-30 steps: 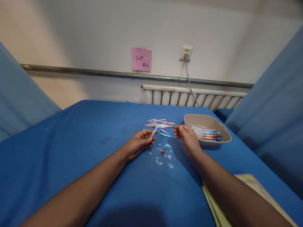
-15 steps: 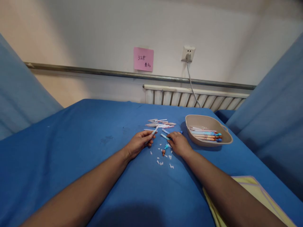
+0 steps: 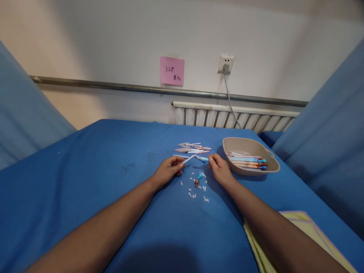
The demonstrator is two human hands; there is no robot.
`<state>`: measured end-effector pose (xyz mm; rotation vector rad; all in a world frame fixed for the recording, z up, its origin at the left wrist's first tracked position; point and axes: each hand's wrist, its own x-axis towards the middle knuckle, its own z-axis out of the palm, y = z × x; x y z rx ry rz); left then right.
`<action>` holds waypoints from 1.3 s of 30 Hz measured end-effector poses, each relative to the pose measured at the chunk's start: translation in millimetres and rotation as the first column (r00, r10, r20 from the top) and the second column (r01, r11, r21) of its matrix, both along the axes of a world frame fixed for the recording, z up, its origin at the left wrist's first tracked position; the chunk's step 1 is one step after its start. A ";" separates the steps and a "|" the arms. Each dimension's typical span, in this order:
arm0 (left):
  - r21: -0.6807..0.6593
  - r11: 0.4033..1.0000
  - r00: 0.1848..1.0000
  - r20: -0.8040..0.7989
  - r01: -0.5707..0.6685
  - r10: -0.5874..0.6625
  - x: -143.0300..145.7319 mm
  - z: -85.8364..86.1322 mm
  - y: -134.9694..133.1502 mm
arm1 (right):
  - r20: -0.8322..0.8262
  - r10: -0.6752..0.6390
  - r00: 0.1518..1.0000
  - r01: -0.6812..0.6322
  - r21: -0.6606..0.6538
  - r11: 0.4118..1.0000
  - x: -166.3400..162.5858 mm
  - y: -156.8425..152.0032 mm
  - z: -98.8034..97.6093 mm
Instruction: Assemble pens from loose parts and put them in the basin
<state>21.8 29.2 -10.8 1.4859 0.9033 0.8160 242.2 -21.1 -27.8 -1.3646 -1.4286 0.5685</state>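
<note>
My left hand (image 3: 170, 167) is closed round a slim pale pen refill (image 3: 190, 158) that slants up to the right. Facing it, my right hand (image 3: 220, 170) pinches a light blue pen barrel (image 3: 204, 159) pointing left. The ends of the two pieces are close together; I cannot tell if they touch. A pale pen tube (image 3: 179, 156) lies just beyond my left fingers. Between the hands and nearer to me are small white pen tips (image 3: 194, 196), a turquoise pen part (image 3: 200, 176) and a brown pen part (image 3: 196, 183).
Behind the hands lies a loose pile of pen parts (image 3: 196, 148). A beige basket (image 3: 247, 143) with several pens stands at the right. A yellow cloth (image 3: 295, 220) lies front right on the blue sheet (image 3: 99, 170). Curtains hang on both sides, a radiator (image 3: 227, 115) behind.
My right hand has lifted the light blue pen barrel from the sheet and moved slightly right. The refill in my left hand has tilted further right, toward the barrel.
</note>
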 end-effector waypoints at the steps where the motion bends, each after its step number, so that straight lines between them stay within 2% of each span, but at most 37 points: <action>1: 0.012 1.000 1.000 -0.012 0.007 -0.007 -0.2 -0.9 0.6 | -0.031 0.002 1.000 -0.003 -0.014 1.000 0.5 -0.1 -0.1; 4: 0.045 0.998 0.998 -0.051 0.041 -0.038 -0.6 -2.4 1.7 | -0.042 0.005 0.999 -0.006 -0.014 1.000 0.7 -0.1 -0.6; 10: 0.117 0.990 0.989 -0.130 0.080 -0.065 -1.0 0.1 -0.6 | 0.071 0.009 0.997 -0.011 0.030 0.999 -0.2 -2.3 2.2; 18: 0.308 0.939 0.964 -0.253 0.154 -0.075 0.0 5.8 -9.6 | 0.152 0.116 0.981 -0.126 0.057 0.990 -7.6 -8.2 3.7; 29: 0.340 0.905 0.943 -0.294 0.255 -0.155 -0.1 11.4 -14.4 | 0.171 0.194 0.966 -0.208 0.069 0.976 -11.5 -12.3 5.3; 36: 0.459 0.837 0.921 -0.369 0.298 -0.125 0.2 9.4 -16.5 | 0.269 0.214 0.939 -0.213 -0.035 0.976 -11.1 -15.0 5.5; 39: 0.476 0.817 0.908 -0.399 0.325 -0.129 0.2 7.5 -15.9 | 0.248 0.214 0.945 -0.210 -0.040 0.977 -13.7 -16.6 4.7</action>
